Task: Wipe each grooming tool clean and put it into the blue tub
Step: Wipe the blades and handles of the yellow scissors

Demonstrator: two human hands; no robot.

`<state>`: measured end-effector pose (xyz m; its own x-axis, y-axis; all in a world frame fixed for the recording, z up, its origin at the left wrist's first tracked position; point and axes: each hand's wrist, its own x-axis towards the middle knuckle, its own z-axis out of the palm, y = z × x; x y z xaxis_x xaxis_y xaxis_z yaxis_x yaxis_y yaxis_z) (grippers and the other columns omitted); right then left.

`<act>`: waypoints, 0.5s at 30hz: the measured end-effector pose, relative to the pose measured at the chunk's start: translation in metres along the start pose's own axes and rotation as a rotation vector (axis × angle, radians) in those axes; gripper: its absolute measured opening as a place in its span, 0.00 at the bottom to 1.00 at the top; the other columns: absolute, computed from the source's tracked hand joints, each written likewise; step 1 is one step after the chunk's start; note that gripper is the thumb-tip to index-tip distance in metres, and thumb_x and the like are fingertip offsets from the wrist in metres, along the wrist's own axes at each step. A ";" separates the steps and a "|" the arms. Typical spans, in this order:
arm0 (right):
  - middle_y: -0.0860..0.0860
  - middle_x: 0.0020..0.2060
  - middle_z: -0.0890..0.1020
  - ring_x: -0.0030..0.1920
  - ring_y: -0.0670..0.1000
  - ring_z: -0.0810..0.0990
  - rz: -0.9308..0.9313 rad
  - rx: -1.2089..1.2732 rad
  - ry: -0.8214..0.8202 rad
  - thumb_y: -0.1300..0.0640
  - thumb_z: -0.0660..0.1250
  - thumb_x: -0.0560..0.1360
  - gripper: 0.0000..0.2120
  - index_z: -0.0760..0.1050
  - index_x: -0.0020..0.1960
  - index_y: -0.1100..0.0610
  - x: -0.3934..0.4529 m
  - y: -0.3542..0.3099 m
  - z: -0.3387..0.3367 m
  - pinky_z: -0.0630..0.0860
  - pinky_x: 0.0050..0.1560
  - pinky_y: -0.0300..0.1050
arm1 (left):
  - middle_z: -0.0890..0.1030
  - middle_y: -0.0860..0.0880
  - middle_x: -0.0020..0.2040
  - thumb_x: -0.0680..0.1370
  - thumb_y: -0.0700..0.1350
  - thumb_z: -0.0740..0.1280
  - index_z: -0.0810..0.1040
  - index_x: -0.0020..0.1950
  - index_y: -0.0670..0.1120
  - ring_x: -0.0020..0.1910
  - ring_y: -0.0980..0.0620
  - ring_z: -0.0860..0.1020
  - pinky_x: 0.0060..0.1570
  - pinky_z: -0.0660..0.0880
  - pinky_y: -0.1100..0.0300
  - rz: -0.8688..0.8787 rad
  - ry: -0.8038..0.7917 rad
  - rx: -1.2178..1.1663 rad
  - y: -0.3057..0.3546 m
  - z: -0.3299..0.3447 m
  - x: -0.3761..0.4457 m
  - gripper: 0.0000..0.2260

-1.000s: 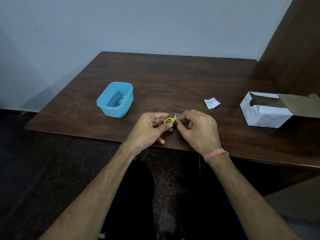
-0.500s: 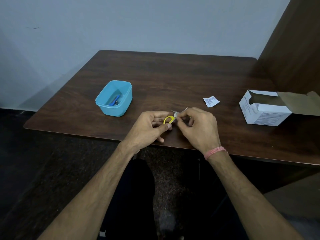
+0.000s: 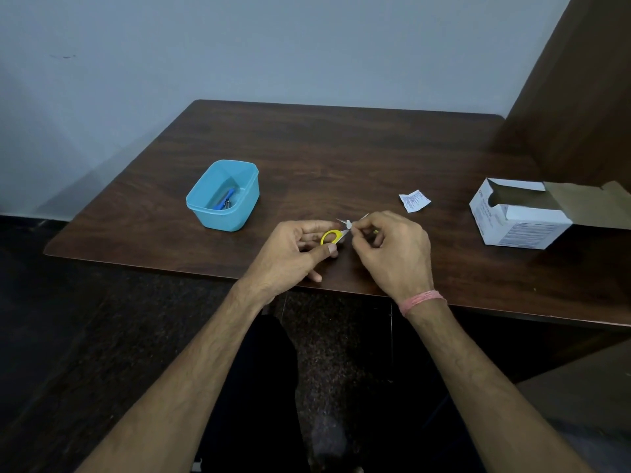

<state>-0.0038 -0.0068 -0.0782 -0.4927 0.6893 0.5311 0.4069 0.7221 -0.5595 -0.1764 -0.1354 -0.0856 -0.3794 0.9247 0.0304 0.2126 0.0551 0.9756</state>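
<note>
Small yellow-handled metal scissors [image 3: 332, 236] held just above the near table edge, blades splayed. Left hand [image 3: 290, 256] pinches the yellow plastic loop; right hand [image 3: 392, 252] pinches a small white wipe [image 3: 348, 224] at the blades. Best to wipe hinge-to-tip, away from the fingers, handle steady. Glossy blue plastic tub [image 3: 222, 196], well left, holds a blue tool. Dark wood-grain table [image 3: 341, 155]; torn white sachet [image 3: 414, 200]; open cardboard box [image 3: 519, 216].
</note>
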 end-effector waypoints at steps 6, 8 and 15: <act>0.42 0.41 0.85 0.33 0.44 0.78 0.093 0.028 0.041 0.53 0.78 0.76 0.03 0.85 0.45 0.48 0.002 0.002 -0.002 0.80 0.42 0.48 | 0.91 0.56 0.60 0.85 0.40 0.77 0.86 0.73 0.52 0.59 0.56 0.89 0.34 0.84 0.62 0.000 0.005 -0.002 -0.001 0.000 0.000 0.18; 0.42 0.41 0.85 0.34 0.42 0.79 0.073 0.059 0.009 0.53 0.78 0.76 0.02 0.86 0.46 0.47 0.002 0.001 -0.002 0.81 0.42 0.47 | 0.91 0.56 0.60 0.85 0.40 0.77 0.86 0.73 0.52 0.60 0.56 0.89 0.34 0.84 0.62 0.000 0.005 -0.003 -0.002 0.000 0.000 0.17; 0.43 0.42 0.85 0.34 0.44 0.79 0.119 0.071 0.054 0.53 0.78 0.77 0.01 0.88 0.47 0.48 0.005 0.004 -0.002 0.82 0.44 0.51 | 0.91 0.54 0.60 0.85 0.39 0.77 0.86 0.72 0.51 0.59 0.54 0.89 0.34 0.84 0.62 -0.008 0.013 -0.022 0.000 0.001 -0.001 0.17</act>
<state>-0.0030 -0.0002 -0.0762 -0.4017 0.7734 0.4904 0.4034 0.6302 -0.6634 -0.1748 -0.1358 -0.0855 -0.3924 0.9194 0.0252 0.1901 0.0542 0.9803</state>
